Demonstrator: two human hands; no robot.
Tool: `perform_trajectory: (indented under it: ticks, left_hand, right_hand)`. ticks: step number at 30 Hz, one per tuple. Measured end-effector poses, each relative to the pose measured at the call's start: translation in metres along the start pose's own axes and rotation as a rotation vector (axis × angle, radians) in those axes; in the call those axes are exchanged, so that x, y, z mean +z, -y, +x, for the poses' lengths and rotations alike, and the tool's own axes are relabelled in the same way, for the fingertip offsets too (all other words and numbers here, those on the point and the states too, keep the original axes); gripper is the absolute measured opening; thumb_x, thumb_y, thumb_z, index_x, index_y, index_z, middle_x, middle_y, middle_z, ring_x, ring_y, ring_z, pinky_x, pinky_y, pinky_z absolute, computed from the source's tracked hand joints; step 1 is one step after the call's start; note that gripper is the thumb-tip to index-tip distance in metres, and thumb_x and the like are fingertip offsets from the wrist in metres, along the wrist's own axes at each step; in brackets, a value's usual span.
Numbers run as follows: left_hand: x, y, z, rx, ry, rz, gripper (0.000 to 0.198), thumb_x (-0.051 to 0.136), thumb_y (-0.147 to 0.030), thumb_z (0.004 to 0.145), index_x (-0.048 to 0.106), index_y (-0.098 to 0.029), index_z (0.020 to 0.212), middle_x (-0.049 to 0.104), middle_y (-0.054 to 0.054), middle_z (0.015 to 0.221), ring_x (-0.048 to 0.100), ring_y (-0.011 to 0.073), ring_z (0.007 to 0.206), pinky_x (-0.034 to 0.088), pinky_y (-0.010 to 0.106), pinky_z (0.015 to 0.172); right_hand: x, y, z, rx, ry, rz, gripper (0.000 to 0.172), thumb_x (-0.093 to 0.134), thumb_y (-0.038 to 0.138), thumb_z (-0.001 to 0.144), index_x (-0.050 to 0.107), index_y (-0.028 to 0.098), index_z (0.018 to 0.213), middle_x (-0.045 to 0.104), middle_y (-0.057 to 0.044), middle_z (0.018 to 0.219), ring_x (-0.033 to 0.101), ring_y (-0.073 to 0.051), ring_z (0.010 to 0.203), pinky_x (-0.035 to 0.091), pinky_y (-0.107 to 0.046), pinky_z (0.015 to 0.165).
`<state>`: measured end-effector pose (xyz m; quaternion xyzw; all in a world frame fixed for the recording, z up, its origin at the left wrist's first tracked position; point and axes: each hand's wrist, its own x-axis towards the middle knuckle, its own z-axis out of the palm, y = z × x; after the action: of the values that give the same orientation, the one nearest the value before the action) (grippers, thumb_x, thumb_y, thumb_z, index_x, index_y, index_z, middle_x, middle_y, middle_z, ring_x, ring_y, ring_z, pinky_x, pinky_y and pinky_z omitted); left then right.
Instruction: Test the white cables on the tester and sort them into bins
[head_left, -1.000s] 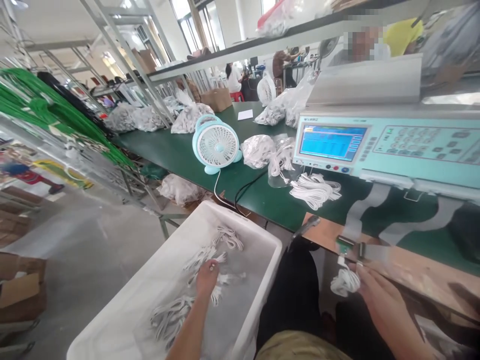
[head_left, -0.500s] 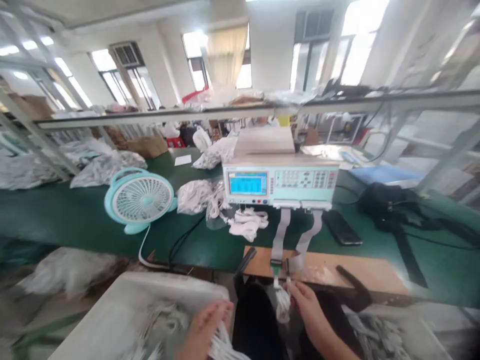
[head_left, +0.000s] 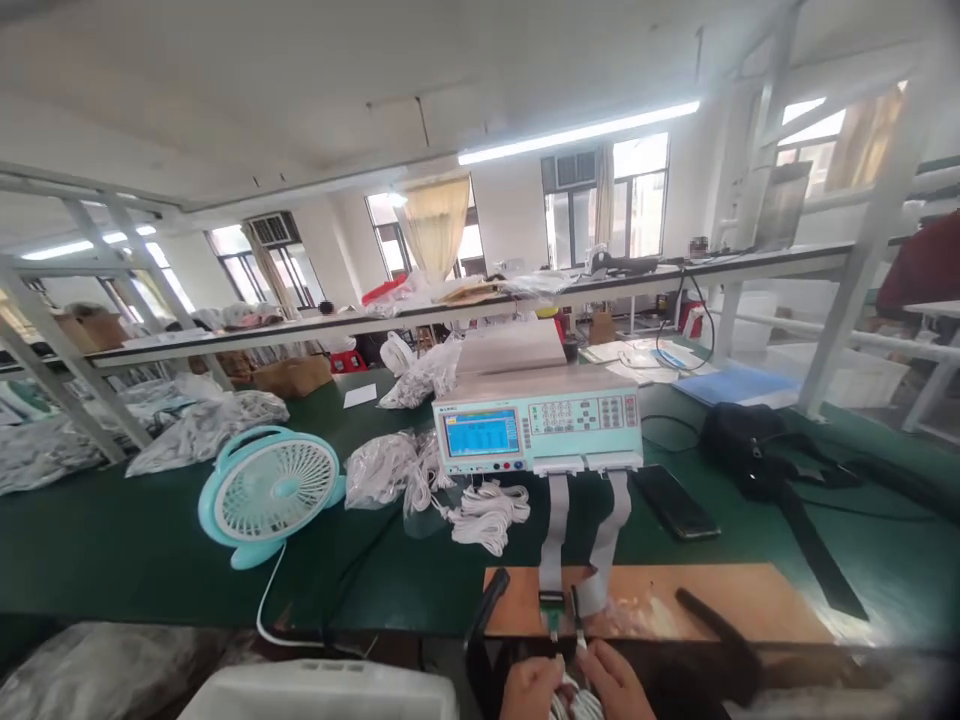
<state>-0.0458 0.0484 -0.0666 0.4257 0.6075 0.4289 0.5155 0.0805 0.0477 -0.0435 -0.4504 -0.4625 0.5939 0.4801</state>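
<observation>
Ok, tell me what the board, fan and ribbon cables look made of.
Board: probably wood or fibreboard, flat tan face, mostly matte.
Fan: likely smooth plastic, pale blue casing with thin-ribbed white grille.
Ribbon cables: seemingly plastic-coated wire, grey, flat, softly curving.

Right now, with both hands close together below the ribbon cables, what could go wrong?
The left hand and right hand crowd the white cables, so a pull might strain the green connector board just above. The white cord from the fan runs to the bench edge near the white tub and could snag.
</observation>
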Motion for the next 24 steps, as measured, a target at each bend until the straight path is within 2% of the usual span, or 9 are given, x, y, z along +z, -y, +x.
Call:
perform_trajectory:
  ticks: [4,7,10,12,14,16,18,21,24]
  left_hand:
    - [0.013,-0.012,-0.038,-0.112,0.055,-0.153,0.057,0.063,-0.074,0.046,0.054,-0.018,0.043,0.043,-0.002,0.043,0.036,0.0106,0.043,0.028,0.027,0.047]
    - [0.016,-0.026,-0.053,-0.204,0.12,-0.223,0.05,0.063,-0.066,0.057,0.057,-0.016,0.058,0.046,-0.004,0.043,0.034,0.0075,0.039,0.023,0.022,0.043]
    - [0.019,-0.034,-0.055,-0.217,0.133,-0.232,0.047,0.059,-0.063,0.063,0.053,-0.017,0.058,0.045,-0.005,0.043,0.033,0.0069,0.037,0.022,0.021,0.041]
    - [0.027,-0.036,-0.054,-0.175,0.143,-0.164,0.046,0.057,-0.061,0.067,0.05,-0.017,0.056,0.044,-0.005,0.044,0.034,0.0071,0.038,0.023,0.021,0.042]
    - [0.039,-0.038,-0.054,-0.081,0.154,-0.042,0.044,0.052,-0.057,0.074,0.047,-0.017,0.055,0.043,-0.005,0.046,0.036,0.0079,0.042,0.026,0.021,0.044]
    - [0.053,-0.043,-0.055,0.043,0.147,0.091,0.043,0.048,-0.053,0.079,0.046,-0.017,0.056,0.042,-0.005,0.05,0.038,0.0089,0.049,0.029,0.021,0.049]
    - [0.061,-0.049,-0.057,0.124,0.145,0.153,0.042,0.045,-0.05,0.082,0.045,-0.017,0.057,0.041,-0.004,0.054,0.039,0.0097,0.055,0.031,0.021,0.053]
    - [0.058,-0.054,-0.061,0.018,0.154,0.035,0.044,0.041,-0.054,0.083,0.052,-0.016,0.063,0.046,-0.003,0.058,0.043,0.0106,0.056,0.033,0.021,0.052]
    - [0.043,-0.052,-0.063,-0.148,0.187,-0.133,0.046,0.045,-0.058,0.078,0.059,-0.015,0.079,0.05,-0.003,0.059,0.041,0.0075,0.043,0.029,0.02,0.042]
  right_hand:
    - [-0.016,0.007,-0.032,0.072,-0.013,-0.069,0.044,0.058,0.06,0.065,0.043,0.02,0.055,0.04,0.003,0.055,0.037,-0.013,0.055,0.033,-0.026,0.054]
    - [-0.069,0.023,-0.049,0.161,0.007,-0.246,0.039,0.053,0.054,0.07,0.04,0.02,0.056,0.038,0.004,0.053,0.035,-0.012,0.052,0.03,-0.025,0.051]
    - [-0.135,0.041,-0.062,0.095,-0.019,-0.794,0.031,0.053,0.045,0.072,0.045,0.02,0.055,0.045,0.001,0.055,0.042,-0.015,0.056,0.032,-0.027,0.055]
    - [-0.155,0.052,-0.073,0.062,-0.07,-1.017,0.023,0.055,0.041,0.072,0.054,0.019,0.064,0.053,-0.003,0.066,0.049,-0.018,0.062,0.036,-0.029,0.061]
    - [-0.146,0.059,-0.084,0.072,0.034,-0.97,0.023,0.054,0.037,0.075,0.058,0.018,0.087,0.058,-0.006,0.085,0.054,-0.019,0.074,0.04,-0.029,0.068]
    - [-0.116,0.06,-0.09,0.084,0.249,-0.786,0.035,0.056,0.031,0.075,0.052,0.02,0.108,0.058,-0.006,0.1,0.055,-0.018,0.086,0.042,-0.027,0.075]
    - [-0.085,0.058,-0.09,0.052,0.308,-0.735,0.038,0.061,0.023,0.069,0.05,0.018,0.106,0.058,-0.005,0.098,0.054,-0.018,0.085,0.042,-0.028,0.076]
    - [-0.066,0.05,-0.081,0.106,0.345,-0.44,0.021,0.054,0.024,0.075,0.05,0.017,0.093,0.057,-0.003,0.083,0.053,-0.015,0.07,0.042,-0.026,0.064]
    - [-0.074,0.041,-0.071,0.221,0.44,0.024,0.026,0.052,0.035,0.08,0.049,0.017,0.097,0.057,-0.002,0.08,0.053,-0.013,0.064,0.041,-0.022,0.055]
